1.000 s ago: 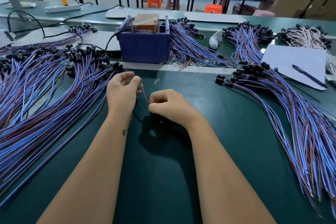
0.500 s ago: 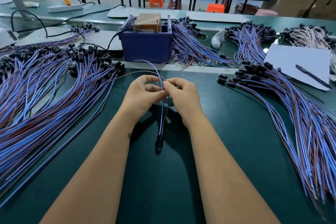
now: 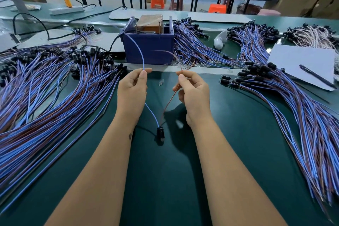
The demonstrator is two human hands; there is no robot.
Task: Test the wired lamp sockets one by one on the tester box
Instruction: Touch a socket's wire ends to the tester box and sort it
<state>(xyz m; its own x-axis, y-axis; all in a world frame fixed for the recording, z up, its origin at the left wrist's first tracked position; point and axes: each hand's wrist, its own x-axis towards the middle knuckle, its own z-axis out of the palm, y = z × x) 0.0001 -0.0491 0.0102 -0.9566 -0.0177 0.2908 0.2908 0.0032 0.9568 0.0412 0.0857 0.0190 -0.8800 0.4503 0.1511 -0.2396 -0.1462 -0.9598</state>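
Observation:
A black lamp socket [image 3: 160,133] hangs low between my wrists on two wires. My left hand [image 3: 132,90] pinches its blue wire [image 3: 140,53], which arcs up toward the blue tester box [image 3: 148,47]. My right hand [image 3: 192,91] pinches its brown wire [image 3: 169,101], whose free end curves up in front of the box. A brown block [image 3: 150,23] sits inside the box. A small clear bulb [image 3: 160,82] lies on the green table [image 3: 165,180] between my hands.
A big heap of wired sockets [image 3: 51,86] covers the left of the table. A second heap [image 3: 297,112] fans down the right. More bundles [image 3: 194,46] lie behind the box. White paper [image 3: 300,60] with a pen [image 3: 317,76] lies at the right.
My hands have drawn apart, splitting the blue wire from the brown one. The wire ends have risen toward the tester box, and the socket still dangles below.

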